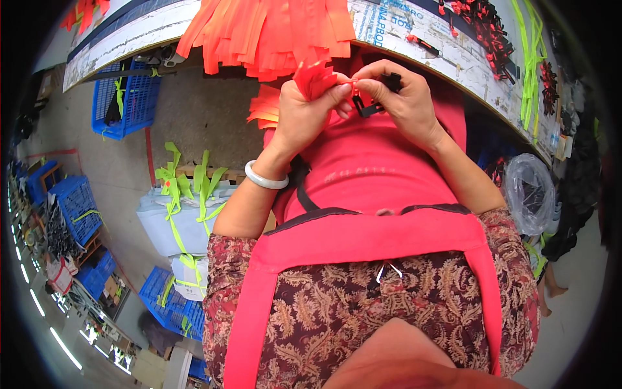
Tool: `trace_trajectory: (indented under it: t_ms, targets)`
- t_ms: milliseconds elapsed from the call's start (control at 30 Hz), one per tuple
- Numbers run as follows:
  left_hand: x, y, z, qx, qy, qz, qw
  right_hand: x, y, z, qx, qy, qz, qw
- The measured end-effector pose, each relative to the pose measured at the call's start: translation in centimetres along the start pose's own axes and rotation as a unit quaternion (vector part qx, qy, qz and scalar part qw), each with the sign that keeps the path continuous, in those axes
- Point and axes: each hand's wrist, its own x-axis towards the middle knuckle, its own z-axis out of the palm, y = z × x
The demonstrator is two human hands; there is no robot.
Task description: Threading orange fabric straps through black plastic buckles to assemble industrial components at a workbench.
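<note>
My left hand (306,110) is closed round a fanned bundle of orange-red webbing strips (315,79), thumb pressed near their lower end. Against it, fingertips nearly touching, my right hand (407,105) pinches at a strip's end by a black plastic buckle (369,109). The buckle hangs just below the fingertips, over my red apron (376,162). Another black piece (392,81) shows between the fingers of my right hand. How strip and buckle join is too small to tell. Just beyond both hands, a thick pile of orange strips (272,35) drapes over the table edge.
The worn white tabletop (382,29) curves across the front. Red-and-black strap pieces (483,32) and yellow-green strips (530,65) lie on its right. Blue crates (139,97) and tied pale bundles (172,223) stand at left. A clear plastic bag (530,194) hangs at right.
</note>
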Motion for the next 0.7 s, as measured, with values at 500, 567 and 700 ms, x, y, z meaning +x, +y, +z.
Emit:
trace_trajectory:
  t_ms: [500,567,700]
  targets:
    - [8.7,-9.0,4.0,-0.364,-0.011,-0.251,0.897,2.6,6.6,-4.9,-0.236,0.164,0.002,0.958]
    - [8.9,-9.1,4.2,-0.373,-0.003,-0.255,0.892,2.6,6.8,-4.8,-0.267,0.179,-0.029,0.946]
    - [9.3,-8.5,5.3,-0.372,0.065,-0.263,0.888,2.7,6.6,-4.2,-0.309,0.181,-0.041,0.933]
